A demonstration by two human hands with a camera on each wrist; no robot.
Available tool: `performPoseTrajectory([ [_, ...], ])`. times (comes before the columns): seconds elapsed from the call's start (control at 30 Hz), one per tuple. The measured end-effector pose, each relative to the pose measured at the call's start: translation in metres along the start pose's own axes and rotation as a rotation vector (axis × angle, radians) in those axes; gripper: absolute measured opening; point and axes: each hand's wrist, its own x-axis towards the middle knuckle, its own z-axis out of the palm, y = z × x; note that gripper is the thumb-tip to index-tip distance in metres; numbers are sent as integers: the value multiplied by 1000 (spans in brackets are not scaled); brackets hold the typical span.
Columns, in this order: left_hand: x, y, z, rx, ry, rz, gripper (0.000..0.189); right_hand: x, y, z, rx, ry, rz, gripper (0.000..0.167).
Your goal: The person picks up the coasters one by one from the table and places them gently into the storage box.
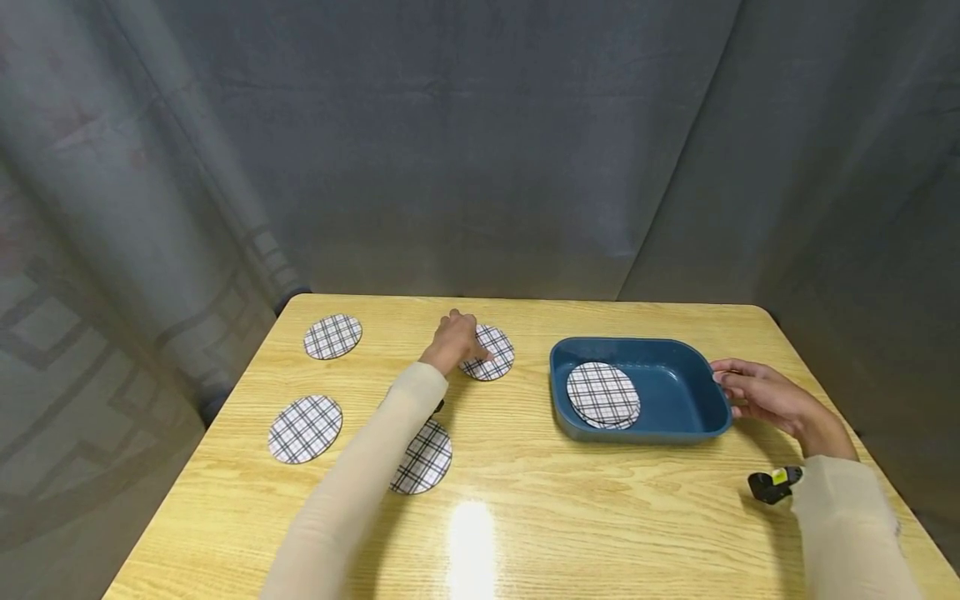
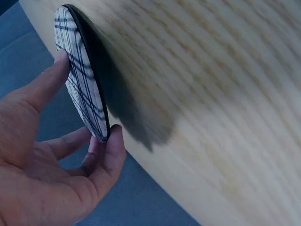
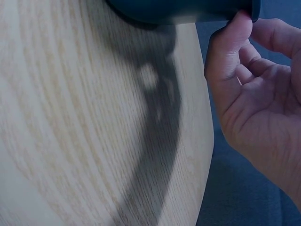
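Observation:
At the back middle of the table, my left hand pinches a round plaid coaster between thumb and fingers. The left wrist view shows this coaster tilted up on edge, its dark underside towards the wood. My right hand grips the right end of a blue rectangular bin; in the right wrist view the thumb presses its rim. Inside the bin's left side lie stacked plaid coasters, the lower one mostly covered.
Two more plaid coasters, a far one and a nearer one, lie on the left of the wooden table. Another coaster is partly hidden under my left forearm. Grey curtains hang behind the table and along its sides.

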Motion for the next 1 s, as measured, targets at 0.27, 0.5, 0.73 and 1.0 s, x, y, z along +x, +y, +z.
performPoseTrajectory([
  [0.27, -4, 2, -7, 52, 6, 12, 69, -1, -1, 1, -3, 13, 16, 16],
  [0.5, -7, -4, -20, 5, 3, 24, 32, 0, -1, 0, -1, 9, 8, 16],
  [0.73, -14, -12, -33, -204, -52, 3, 21, 1, -2, -2, 3, -11, 4, 17],
  [1.0, -21, -16, -37, -326, -116, 68, 20, 0, -4, 0, -3, 3, 35, 17],
])
